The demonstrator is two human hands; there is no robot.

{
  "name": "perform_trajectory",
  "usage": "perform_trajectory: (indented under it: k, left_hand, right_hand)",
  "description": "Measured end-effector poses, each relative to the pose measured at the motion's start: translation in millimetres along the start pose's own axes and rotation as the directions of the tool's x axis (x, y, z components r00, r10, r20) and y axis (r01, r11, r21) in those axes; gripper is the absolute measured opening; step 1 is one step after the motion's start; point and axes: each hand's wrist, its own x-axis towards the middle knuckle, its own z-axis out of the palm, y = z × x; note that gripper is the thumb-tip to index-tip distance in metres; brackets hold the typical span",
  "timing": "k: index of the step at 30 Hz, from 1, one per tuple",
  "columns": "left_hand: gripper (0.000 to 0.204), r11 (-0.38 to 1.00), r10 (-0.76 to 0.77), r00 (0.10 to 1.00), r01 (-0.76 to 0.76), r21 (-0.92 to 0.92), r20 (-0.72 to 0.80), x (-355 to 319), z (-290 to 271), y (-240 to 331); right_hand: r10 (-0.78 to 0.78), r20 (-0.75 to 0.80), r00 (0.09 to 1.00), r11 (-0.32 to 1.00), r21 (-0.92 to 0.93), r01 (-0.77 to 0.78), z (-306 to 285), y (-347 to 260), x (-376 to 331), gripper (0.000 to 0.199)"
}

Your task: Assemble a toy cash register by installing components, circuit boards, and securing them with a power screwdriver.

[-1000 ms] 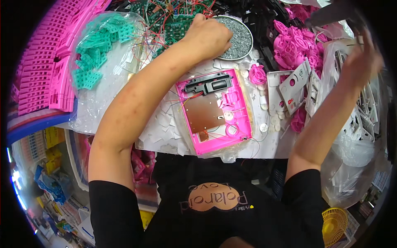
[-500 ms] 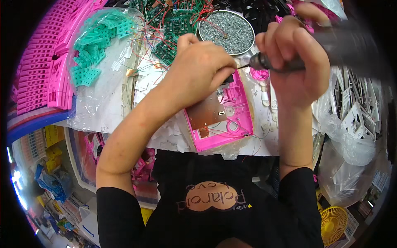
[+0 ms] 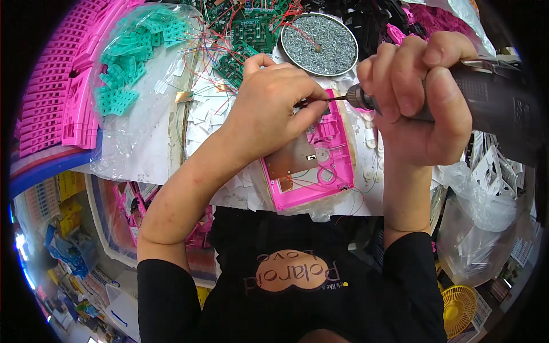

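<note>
Right hand (image 3: 414, 108) wrapped tight round a dark driver (image 3: 492, 100), long axis lying across, bit pointing left toward left hand (image 3: 274, 108). Left hand pinched at bit tip, pinched item too small to tell, resting on pink casing (image 3: 320, 171) on counter. Just beyond, round tray (image 3: 318, 35) full of screws. Far left, bag (image 3: 137, 57) of teal parts.

Pink casing (image 3: 311, 171) (copper-brown plate (image 3: 291, 163)), dark screwdriver (image 3: 486, 103)

Clear plastic bag (image 3: 137, 91) of teal parts upper left, clear bag (image 3: 480, 240) w/ white parts lower right
</note>
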Motion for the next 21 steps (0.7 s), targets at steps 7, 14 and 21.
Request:
perform_trajectory:
  k: [7,14,21]
  left_hand:
    - [0.020,0.962,0.005,0.995,0.024,0.273,-0.104,-2.5,3.2,8.5]
    - [0.031,0.919,-0.119,0.992,0.094,0.383,0.043,-26.2,10.0,10.5]
    - [0.029,0.928,-0.099,0.995,0.082,0.363,0.029,-26.4,13.4,7.6]
  right_hand:
    - [0.120,-0.139,0.983,0.993,0.013,-0.119,10.4,-0.9,3.7,0.014]
    - [0.105,-0.265,0.959,0.994,0.053,-0.094,7.9,35.8,-7.1,0.008]
    - [0.113,-0.248,0.962,0.983,-0.115,-0.145,13.1,52.3,-10.0,0.018]
